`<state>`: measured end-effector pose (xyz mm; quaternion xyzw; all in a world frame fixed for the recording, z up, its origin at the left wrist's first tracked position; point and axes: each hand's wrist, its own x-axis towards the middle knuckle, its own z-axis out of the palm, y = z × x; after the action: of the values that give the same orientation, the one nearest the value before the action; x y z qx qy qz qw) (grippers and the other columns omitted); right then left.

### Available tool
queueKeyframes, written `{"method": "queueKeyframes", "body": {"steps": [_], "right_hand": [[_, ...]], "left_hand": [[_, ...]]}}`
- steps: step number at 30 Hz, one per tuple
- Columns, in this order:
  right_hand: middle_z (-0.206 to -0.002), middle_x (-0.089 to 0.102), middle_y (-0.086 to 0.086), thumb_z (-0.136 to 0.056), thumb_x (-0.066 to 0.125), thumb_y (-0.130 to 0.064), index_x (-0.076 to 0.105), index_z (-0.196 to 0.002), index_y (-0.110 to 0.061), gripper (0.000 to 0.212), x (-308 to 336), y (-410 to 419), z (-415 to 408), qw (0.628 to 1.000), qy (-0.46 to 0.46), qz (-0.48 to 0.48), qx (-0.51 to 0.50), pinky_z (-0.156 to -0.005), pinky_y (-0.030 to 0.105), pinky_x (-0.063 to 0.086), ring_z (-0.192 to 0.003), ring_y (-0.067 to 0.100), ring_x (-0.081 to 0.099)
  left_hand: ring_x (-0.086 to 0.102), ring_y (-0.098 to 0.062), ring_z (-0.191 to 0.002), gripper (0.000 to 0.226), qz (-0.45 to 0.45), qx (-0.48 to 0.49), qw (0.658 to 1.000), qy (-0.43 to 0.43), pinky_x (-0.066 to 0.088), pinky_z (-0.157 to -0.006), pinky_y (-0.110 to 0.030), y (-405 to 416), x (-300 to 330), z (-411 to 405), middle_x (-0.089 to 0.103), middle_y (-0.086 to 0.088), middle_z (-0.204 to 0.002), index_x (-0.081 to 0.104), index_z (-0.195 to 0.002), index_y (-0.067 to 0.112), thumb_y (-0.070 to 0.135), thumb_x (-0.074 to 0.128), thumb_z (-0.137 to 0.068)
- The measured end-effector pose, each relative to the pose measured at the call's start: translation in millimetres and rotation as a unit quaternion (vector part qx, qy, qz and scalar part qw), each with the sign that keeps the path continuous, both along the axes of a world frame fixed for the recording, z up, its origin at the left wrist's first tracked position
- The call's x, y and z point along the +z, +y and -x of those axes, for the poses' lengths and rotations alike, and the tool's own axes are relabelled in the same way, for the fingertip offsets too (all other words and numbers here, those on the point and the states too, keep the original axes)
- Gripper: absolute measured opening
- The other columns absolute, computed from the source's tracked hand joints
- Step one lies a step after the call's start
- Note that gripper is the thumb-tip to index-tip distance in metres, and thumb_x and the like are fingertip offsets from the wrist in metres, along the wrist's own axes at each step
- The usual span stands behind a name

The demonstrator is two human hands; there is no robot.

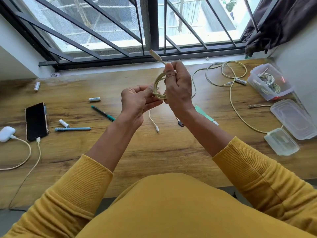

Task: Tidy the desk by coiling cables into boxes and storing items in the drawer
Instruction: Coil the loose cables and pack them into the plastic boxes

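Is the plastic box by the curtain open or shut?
Open. The plastic box has no lid on, and white coiled cables show inside. A loose lid lies beside it.

Pale yellow cable [158, 86], wood-grain desk [154, 148], black phone [36, 121], mustard ribbed sleeves [82, 182], teal pen [103, 113]

Four batteries [94, 99], two pens [72, 129], one phone [36, 121], one earbud case [6, 133], left of the hands [137, 100]; three boxes [270, 81] right.
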<state>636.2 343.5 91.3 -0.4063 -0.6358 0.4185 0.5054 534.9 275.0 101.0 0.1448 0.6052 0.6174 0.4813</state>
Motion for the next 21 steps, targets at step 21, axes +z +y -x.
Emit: {"method": "queueKeyframes", "body": {"steps": [21], "right_hand": [[-0.070,0.053,-0.001,-0.113,0.047,-0.029,0.053,-0.094,-0.009,0.028,8.2,1.0,-5.8,0.981,0.067,0.180,0.013,-0.042,0.022,0.041,-0.051,0.005,0.050]], "left_hand": [[0.073,-0.021,-0.092,0.046,-0.137,-0.109,0.984,0.000,0.062,-0.088,-0.035,-1.7,2.5,4.2,0.072,-0.011,-0.096,0.054,-0.139,0.003,-0.015,0.059,-0.097]]}}
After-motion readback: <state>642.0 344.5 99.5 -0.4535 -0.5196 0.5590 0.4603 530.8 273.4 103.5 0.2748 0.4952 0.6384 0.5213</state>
